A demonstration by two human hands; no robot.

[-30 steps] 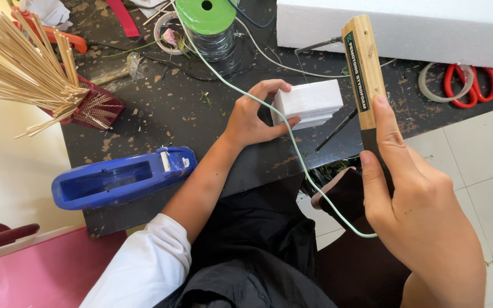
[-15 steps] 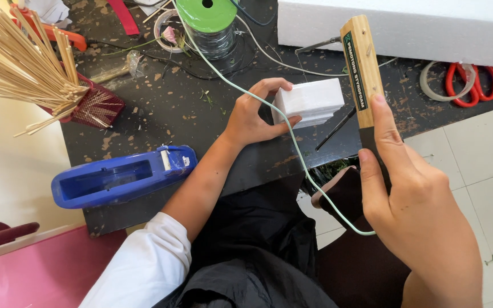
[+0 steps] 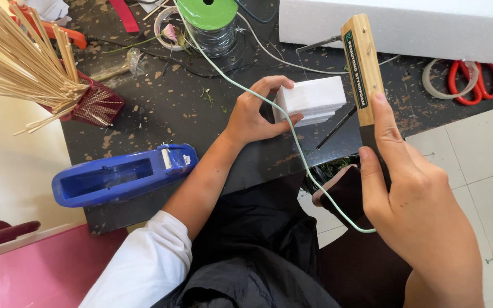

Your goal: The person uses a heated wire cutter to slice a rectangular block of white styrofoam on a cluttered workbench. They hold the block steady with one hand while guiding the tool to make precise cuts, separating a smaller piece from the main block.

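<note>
Seated at a cluttered worktable (image 3: 144, 114), with the left hand (image 3: 252, 114) gripping a small foam block (image 3: 315, 100) near the table's front edge and the right hand (image 3: 417, 211) raised just right of it, wrapped around a wooden-handled cutter (image 3: 362, 63). Trailed from the cutter, a cord (image 3: 292, 137) across the left hand toward a wire spool (image 3: 212, 23) at the back. Behind the block, a large foam slab (image 3: 400, 25); right of the cutter, scissors (image 3: 477, 80) on a tape roll (image 3: 437, 82). Far left, a bundle of sticks (image 3: 18, 63); in front of it, a tape dispenser (image 3: 121, 174).
</note>
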